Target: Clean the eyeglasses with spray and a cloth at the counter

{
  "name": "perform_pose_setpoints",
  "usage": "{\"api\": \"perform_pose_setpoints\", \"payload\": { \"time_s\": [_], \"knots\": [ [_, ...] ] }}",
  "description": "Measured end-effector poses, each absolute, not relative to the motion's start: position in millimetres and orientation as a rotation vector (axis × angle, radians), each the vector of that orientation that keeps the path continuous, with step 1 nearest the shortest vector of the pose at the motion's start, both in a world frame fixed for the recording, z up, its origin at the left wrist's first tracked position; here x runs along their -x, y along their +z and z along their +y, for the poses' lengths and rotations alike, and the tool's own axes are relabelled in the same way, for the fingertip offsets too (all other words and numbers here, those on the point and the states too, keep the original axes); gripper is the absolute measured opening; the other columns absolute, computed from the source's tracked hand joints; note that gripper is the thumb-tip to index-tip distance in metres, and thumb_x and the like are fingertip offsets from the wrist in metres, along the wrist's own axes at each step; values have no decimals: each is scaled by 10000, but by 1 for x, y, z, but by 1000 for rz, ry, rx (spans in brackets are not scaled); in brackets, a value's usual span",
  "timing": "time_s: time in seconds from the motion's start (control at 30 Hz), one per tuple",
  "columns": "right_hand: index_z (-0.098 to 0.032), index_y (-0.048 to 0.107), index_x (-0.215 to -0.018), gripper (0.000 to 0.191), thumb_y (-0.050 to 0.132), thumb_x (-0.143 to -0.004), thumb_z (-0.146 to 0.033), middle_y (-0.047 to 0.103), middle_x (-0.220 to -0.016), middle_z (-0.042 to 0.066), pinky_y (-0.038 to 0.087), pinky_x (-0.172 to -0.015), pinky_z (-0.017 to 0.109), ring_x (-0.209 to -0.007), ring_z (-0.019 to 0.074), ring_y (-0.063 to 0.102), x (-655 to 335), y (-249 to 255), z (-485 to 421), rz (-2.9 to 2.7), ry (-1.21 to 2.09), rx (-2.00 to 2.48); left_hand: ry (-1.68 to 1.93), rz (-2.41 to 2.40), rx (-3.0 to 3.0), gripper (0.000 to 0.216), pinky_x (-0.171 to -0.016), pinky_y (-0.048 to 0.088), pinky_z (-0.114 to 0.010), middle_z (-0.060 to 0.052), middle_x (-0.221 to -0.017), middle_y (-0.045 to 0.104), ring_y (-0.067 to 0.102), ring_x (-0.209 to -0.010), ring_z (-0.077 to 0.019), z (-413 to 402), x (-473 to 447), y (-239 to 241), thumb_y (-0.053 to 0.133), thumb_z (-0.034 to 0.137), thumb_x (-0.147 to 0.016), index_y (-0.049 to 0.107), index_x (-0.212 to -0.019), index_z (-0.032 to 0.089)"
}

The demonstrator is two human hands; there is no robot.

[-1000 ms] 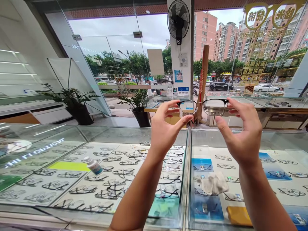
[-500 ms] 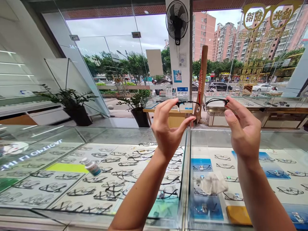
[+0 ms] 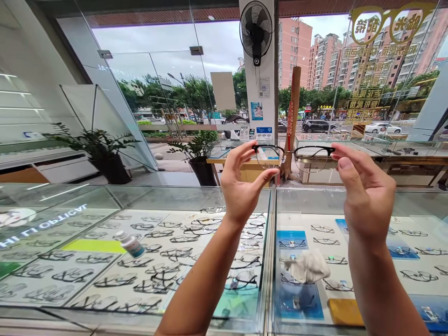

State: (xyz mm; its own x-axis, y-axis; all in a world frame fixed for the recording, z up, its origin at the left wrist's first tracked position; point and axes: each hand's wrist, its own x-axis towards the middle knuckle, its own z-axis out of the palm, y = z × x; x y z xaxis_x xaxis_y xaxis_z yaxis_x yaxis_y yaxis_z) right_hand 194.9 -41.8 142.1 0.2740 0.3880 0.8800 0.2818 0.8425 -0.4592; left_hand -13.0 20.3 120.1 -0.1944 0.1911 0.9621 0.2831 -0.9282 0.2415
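Observation:
A pair of eyeglasses (image 3: pixel 308 150) with black upper rims and clear round lenses is held up above the glass counter, level with the far display cases. At its left end, my left hand (image 3: pixel 241 184) grips the frame's corner with the fingertips, the thumb stretched out below the lens. My right hand (image 3: pixel 367 191) pinches the other end between fingers and thumb. The temples are hard to make out behind the hands. Below, on the counter, lie a crumpled pale cloth (image 3: pixel 308 266) and a small white bottle with a blue label (image 3: pixel 131 243).
The glass display counter (image 3: pixel 175 197) holds rows of eyeglasses. A mustard-yellow flat item (image 3: pixel 345 311) lies near its front edge. Potted plants (image 3: pixel 108 163), a wooden post (image 3: pixel 294 102) and a wall fan (image 3: pixel 256 32) stand beyond, before large windows.
The eyeglasses have turned so that the lenses face me more fully. My right hand has moved a little to the right, and the view has shifted slightly.

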Motion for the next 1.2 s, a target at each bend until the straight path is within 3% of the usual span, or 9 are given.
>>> {"api": "perform_pose_setpoints", "payload": {
  "time_s": [0.27,0.53,0.7,0.9,1.2],
  "knots": [
    [-325,799,-1138,204,677,-975,-309,779,-1149,17,581,-984,406,-1106,200,713,-195,142,-41,-1350,73,620,-2354,-611,2034,604,-976,584,-363,-75,-1283,708,707,-1113,-215,27,15,118,885,450,-798,659,-1337,301],
    [-306,798,-1083,253,715,-941,-498,791,-1070,26,619,-913,398,-1016,207,750,-201,138,-23,-1264,294,629,-2237,-760,1838,615,-921,550,-357,-51,-1168,712,696,-1010,-202,4,10,123,883,529,-774,680,-1295,275],
    [-284,788,-1047,302,744,-904,-546,782,-1010,14,616,-879,356,-965,185,745,-202,138,-19,-1227,312,619,-2129,-633,1800,624,-921,554,-358,-56,-1198,696,671,-1080,-220,6,11,125,875,537,-781,672,-1306,268],
    [-267,779,-1017,214,765,-911,-453,772,-979,6,599,-782,306,-919,168,733,-201,138,-20,-1233,256,603,-2134,-530,1801,626,-989,560,-409,-55,-1202,690,652,-1156,-255,13,11,124,881,519,-777,669,-1319,288],
    [-283,739,-995,242,747,-903,-507,778,-1023,7,620,-865,335,-946,179,755,-203,139,-20,-1273,422,535,-2151,-516,1883,662,-992,542,-386,-57,-1239,672,650,-1172,-249,20,13,120,886,523,-769,658,-1346,292]
  ]
}}
